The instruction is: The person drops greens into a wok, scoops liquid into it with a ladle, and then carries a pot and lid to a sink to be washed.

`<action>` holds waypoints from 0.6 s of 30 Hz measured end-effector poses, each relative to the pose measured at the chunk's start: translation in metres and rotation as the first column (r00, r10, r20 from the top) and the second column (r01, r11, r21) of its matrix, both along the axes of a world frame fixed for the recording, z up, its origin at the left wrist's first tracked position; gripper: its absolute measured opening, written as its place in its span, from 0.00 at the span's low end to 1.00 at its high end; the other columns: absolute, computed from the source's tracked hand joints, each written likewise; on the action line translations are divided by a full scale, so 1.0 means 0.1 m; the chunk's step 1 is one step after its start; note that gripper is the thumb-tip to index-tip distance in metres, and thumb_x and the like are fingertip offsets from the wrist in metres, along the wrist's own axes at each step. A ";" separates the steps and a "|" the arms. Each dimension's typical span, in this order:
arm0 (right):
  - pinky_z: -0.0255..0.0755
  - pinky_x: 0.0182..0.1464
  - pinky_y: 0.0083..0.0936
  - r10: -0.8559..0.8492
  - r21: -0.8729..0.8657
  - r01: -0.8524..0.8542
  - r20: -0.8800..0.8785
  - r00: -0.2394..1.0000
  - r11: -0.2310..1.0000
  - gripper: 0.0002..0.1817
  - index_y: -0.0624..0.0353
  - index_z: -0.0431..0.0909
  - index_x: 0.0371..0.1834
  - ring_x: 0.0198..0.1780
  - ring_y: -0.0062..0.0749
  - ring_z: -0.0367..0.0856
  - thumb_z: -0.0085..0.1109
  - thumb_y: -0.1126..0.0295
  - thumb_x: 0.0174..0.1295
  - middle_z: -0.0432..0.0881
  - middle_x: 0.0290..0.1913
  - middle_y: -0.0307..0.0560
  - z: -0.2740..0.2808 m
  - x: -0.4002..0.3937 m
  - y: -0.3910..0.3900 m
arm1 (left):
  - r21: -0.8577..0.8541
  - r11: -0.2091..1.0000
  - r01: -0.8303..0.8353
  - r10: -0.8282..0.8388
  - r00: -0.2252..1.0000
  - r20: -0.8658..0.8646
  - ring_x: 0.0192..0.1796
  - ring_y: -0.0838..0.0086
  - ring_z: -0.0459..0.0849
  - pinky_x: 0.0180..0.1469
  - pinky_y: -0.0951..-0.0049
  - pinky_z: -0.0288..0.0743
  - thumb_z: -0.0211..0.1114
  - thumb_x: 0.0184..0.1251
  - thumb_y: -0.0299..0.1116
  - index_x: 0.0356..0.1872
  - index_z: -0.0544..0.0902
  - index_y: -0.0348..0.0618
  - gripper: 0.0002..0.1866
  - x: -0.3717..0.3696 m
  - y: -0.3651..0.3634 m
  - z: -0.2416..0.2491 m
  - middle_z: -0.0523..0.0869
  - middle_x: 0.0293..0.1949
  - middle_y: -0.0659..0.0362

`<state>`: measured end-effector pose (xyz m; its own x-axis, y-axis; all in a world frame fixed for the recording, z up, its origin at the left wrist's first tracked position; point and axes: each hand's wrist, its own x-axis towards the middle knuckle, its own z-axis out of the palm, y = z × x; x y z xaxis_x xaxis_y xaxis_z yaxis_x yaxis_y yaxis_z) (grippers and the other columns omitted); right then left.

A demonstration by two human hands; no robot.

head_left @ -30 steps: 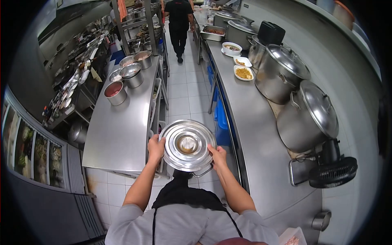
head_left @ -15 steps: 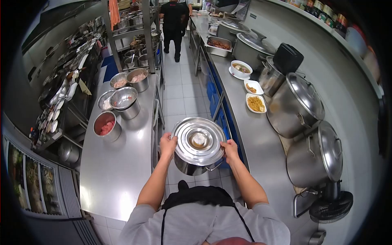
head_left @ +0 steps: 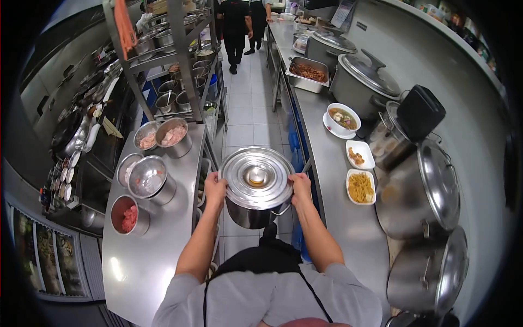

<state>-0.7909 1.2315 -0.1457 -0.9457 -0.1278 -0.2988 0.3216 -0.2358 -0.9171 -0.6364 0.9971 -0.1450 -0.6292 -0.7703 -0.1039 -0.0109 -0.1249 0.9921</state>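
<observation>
Steel counters (head_left: 150,261), shelf contents (head_left: 456,23) blurred; hands (head_left: 215,186) hold pot (head_left: 248,215).

Both hands (head_left: 214,188) hold a lidded steel pot (head_left: 250,216) between two metal counters (head_left: 147,261).

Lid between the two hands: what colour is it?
The lid is silver, with concentric rings; best seen in the head view.

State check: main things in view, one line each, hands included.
Held pot: lidded, held up
Left hand: gripping pot's edge
Right hand: gripping pot's edge
Nearest tall pot: lidded
Next tall pot: lidded
Red meat pot: uncovered
Metal tray: uncovered, food inside
Soup bowl: uncovered, soup inside
Noodle dish: uncovered, filled
Grey cooker: lidded
</observation>
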 end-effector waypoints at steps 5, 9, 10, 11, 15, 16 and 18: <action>0.70 0.33 0.26 0.031 -0.002 -0.031 0.039 0.999 1.000 0.09 0.61 0.72 0.29 0.28 0.27 0.74 0.60 0.81 0.45 0.76 0.26 0.41 -0.16 -0.98 -0.51 | -0.195 0.974 -0.117 0.156 0.967 0.201 0.28 0.78 0.77 0.31 0.77 0.70 0.60 0.48 0.21 0.43 0.80 0.31 0.17 -0.83 -0.40 -0.10 0.82 0.28 0.59; 0.70 0.31 0.26 0.050 0.020 -0.051 0.051 0.997 0.998 0.09 0.61 0.71 0.29 0.27 0.27 0.74 0.60 0.81 0.45 0.75 0.25 0.41 -0.30 -1.64 -0.84 | -0.224 0.964 -0.145 0.186 0.966 0.177 0.28 0.76 0.78 0.33 0.76 0.72 0.60 0.48 0.20 0.41 0.81 0.31 0.16 -1.43 -0.74 -0.32 0.82 0.28 0.58; 0.70 0.31 0.26 0.049 0.012 -0.050 0.054 0.997 0.999 0.09 0.61 0.71 0.29 0.27 0.27 0.74 0.60 0.81 0.45 0.75 0.25 0.41 -0.31 -1.78 -0.92 | -0.222 0.963 -0.151 0.193 0.963 0.187 0.29 0.76 0.79 0.34 0.76 0.72 0.60 0.48 0.20 0.42 0.80 0.31 0.16 -1.56 -0.82 -0.35 0.82 0.28 0.58; 0.69 0.31 0.26 0.049 0.007 -0.049 0.056 0.997 0.999 0.09 0.61 0.71 0.29 0.27 0.26 0.74 0.60 0.81 0.45 0.75 0.26 0.41 -0.30 -1.89 -0.99 | -0.217 0.963 -0.157 0.201 0.960 0.196 0.30 0.76 0.79 0.34 0.76 0.73 0.60 0.48 0.20 0.43 0.80 0.31 0.17 -1.70 -0.89 -0.38 0.82 0.29 0.58; 0.70 0.32 0.24 0.061 -0.009 -0.061 0.078 0.995 0.998 0.09 0.60 0.72 0.30 0.28 0.25 0.74 0.60 0.80 0.46 0.75 0.26 0.39 -0.39 -2.49 -1.35 | -0.088 0.983 -0.160 0.169 0.980 0.105 0.33 0.74 0.80 0.35 0.75 0.73 0.59 0.48 0.19 0.48 0.78 0.29 0.21 -2.31 -1.25 -0.54 0.83 0.32 0.57; 0.70 0.33 0.24 0.063 -0.009 -0.062 0.089 0.994 0.998 0.09 0.60 0.72 0.30 0.28 0.25 0.74 0.60 0.80 0.47 0.75 0.27 0.39 -0.47 -2.64 -1.44 | -0.101 0.978 -0.185 0.195 0.976 0.099 0.34 0.74 0.80 0.36 0.75 0.73 0.59 0.49 0.19 0.51 0.77 0.29 0.23 -2.47 -1.31 -0.50 0.83 0.34 0.56; 0.71 0.35 0.24 0.059 -0.034 -0.057 0.085 0.995 0.998 0.10 0.60 0.73 0.33 0.29 0.25 0.74 0.61 0.81 0.46 0.75 0.27 0.38 -0.61 -2.98 -1.66 | -0.164 0.967 -0.196 0.227 0.954 0.195 0.37 0.74 0.80 0.39 0.75 0.73 0.60 0.49 0.19 0.54 0.76 0.28 0.25 -2.81 -1.59 -0.69 0.82 0.38 0.54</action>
<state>-1.0892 1.0650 -0.2069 -0.9074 -0.1925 -0.3736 0.4129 -0.2430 -0.8778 -0.9176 0.8383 -0.2141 -0.4256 -0.8998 -0.0964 -0.2098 -0.0055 0.9777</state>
